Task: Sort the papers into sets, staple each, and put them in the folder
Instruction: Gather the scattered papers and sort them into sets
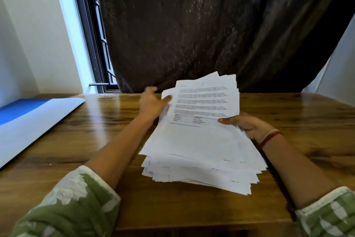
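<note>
Brown wooden table [96, 131]. Fanned white printed paper stack [201, 140] at centre: right hand [247, 125] pinches 3 o'clock edge; left hand [151, 104] thumb on 9 o'clock edge, fingers blurred, grip unclear. Blue-white folder [28, 117] far 9 o'clock. Seemingly sorting stage; next likely: separate first set cleanly.

The left sleeve [73, 204] and right sleeve [330, 215] are green with white shapes (white at the edges); a red band [269, 137] is on the right wrist.
</note>
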Demonstrator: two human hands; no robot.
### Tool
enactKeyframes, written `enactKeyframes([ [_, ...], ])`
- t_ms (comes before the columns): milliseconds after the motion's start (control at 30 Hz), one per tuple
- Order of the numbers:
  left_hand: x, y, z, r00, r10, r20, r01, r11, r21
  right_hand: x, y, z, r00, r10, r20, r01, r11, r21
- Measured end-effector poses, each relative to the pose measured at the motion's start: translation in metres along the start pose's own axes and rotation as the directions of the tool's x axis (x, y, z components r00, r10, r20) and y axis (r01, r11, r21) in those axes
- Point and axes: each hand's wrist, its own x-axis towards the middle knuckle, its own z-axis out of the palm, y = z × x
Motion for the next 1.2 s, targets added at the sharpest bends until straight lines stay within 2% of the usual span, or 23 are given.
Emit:
enactKeyframes([
  [33, 0.007, -0.015, -0.007, 0.990, -0.138, 0.018, 0.139, 0.988, -0.060, -0.002, 0.000, 0.001, 1.000, -0.008, 0.024, 0.007, 0.999, 0.049],
  [67, 0.009, -0.026, -0.013, 0.965, -0.240, 0.111, 0.253, 0.959, -0.131, -0.004, 0.000, 0.002, 0.999, -0.023, 0.048, 0.019, 0.995, 0.098],
  [100, 0.003, -0.029, -0.019, 0.928, -0.277, 0.248, 0.330, 0.922, -0.202, -0.005, 0.000, 0.005, 0.997, -0.042, 0.059, 0.034, 0.991, 0.133],
  [167, -0.003, -0.025, -0.024, 0.860, -0.246, 0.446, 0.400, 0.869, -0.292, -0.001, 0.002, 0.008, 0.991, -0.122, 0.061, 0.108, 0.975, 0.192],
  [300, 0.003, -0.023, -0.016, 0.869, -0.174, 0.462, 0.333, 0.897, -0.289, 0.000, -0.002, 0.020, 0.976, -0.213, 0.052, 0.187, 0.932, 0.309],
  [400, 0.008, -0.036, -0.018, 0.769, -0.119, 0.628, 0.426, 0.828, -0.365, 0.001, -0.001, 0.021, 0.974, -0.219, 0.056, 0.191, 0.931, 0.312],
  [467, 0.009, -0.043, -0.021, 0.714, -0.085, 0.695, 0.446, 0.820, -0.358, 0.003, 0.003, 0.022, 0.981, -0.184, 0.064, 0.158, 0.944, 0.290],
  [600, 0.010, -0.040, -0.018, 0.701, -0.107, 0.705, 0.458, 0.825, -0.331, 0.007, 0.007, 0.024, 0.988, -0.130, 0.083, 0.105, 0.961, 0.254],
  [733, 0.004, -0.030, -0.016, 0.660, -0.140, 0.738, 0.496, 0.819, -0.289, 0.007, 0.006, 0.023, 0.988, -0.081, 0.128, 0.064, 0.989, 0.131],
  [833, 0.007, -0.034, -0.027, 0.700, -0.138, 0.700, 0.520, 0.771, -0.368, 0.008, 0.005, 0.020, 0.990, -0.055, 0.131, 0.034, 0.986, 0.161],
  [900, 0.009, -0.040, -0.033, 0.724, -0.138, 0.676, 0.531, 0.737, -0.418, 0.008, 0.003, 0.016, 0.976, -0.072, 0.207, 0.039, 0.987, 0.159],
  [967, 0.009, -0.041, -0.034, 0.729, -0.139, 0.670, 0.531, 0.733, -0.426, 0.004, -0.002, 0.018, 0.966, -0.069, 0.249, 0.058, 0.997, 0.052],
  [1067, 0.003, -0.031, -0.026, 0.736, -0.197, 0.648, 0.553, 0.728, -0.406, -0.003, -0.007, 0.028, 0.975, -0.035, 0.221, 0.065, 0.989, -0.132],
  [1133, -0.001, -0.027, -0.021, 0.776, -0.269, 0.571, 0.549, 0.733, -0.401, -0.005, -0.006, 0.034, 0.979, -0.007, 0.202, 0.034, 0.991, -0.132],
  [1200, 0.000, -0.027, -0.017, 0.817, -0.327, 0.475, 0.536, 0.734, -0.416, -0.005, -0.005, 0.038, 0.979, 0.015, 0.204, -0.008, 0.999, -0.035],
])
